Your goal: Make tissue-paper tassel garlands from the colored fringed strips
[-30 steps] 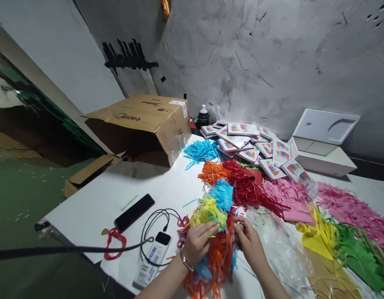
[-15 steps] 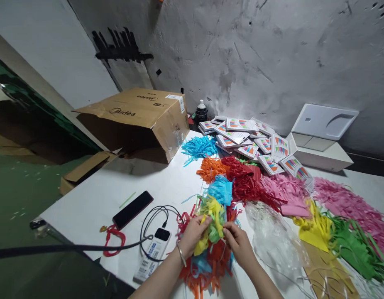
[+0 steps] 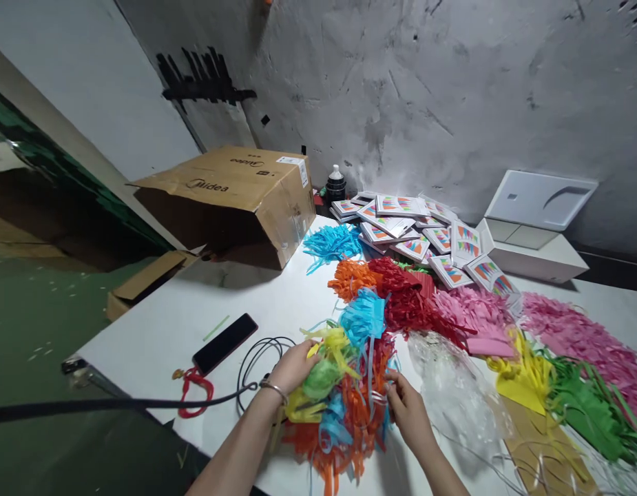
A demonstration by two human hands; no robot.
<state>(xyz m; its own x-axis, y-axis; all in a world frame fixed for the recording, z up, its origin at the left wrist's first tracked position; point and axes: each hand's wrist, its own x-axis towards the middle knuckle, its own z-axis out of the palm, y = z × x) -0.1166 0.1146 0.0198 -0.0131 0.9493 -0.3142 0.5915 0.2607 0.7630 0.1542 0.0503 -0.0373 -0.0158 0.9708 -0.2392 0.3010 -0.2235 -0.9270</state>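
Observation:
My left hand [image 3: 293, 370], with a bracelet at the wrist, is closed on yellow and green fringed paper strips [image 3: 326, 375]. The fringe hangs over the left side of a heap of orange, red and blue fringe [image 3: 349, 434]. At the right edge of that heap, my right hand [image 3: 405, 403] has its fingers drawn together beside a pale thin strand; what lies between the fingertips is too small to make out. Just above the heap sits a light blue fringed bundle [image 3: 363, 317]. Orange [image 3: 352, 277] and dark red fringe [image 3: 414, 296] lie behind it.
A clear plastic bag [image 3: 452, 399] lies right of my right hand, beyond it pink [image 3: 476, 313], yellow [image 3: 522, 379] and green bundles [image 3: 584, 406]. Printed flat boxes [image 3: 398, 207] are piled at the back. Leftward are a phone [image 3: 225, 342], a cable [image 3: 243, 365] and a cardboard box [image 3: 230, 182].
My left hand has moved left with the yellow and green fringe, away from my right hand. My right hand has come off that fringe and shifted slightly right and down.

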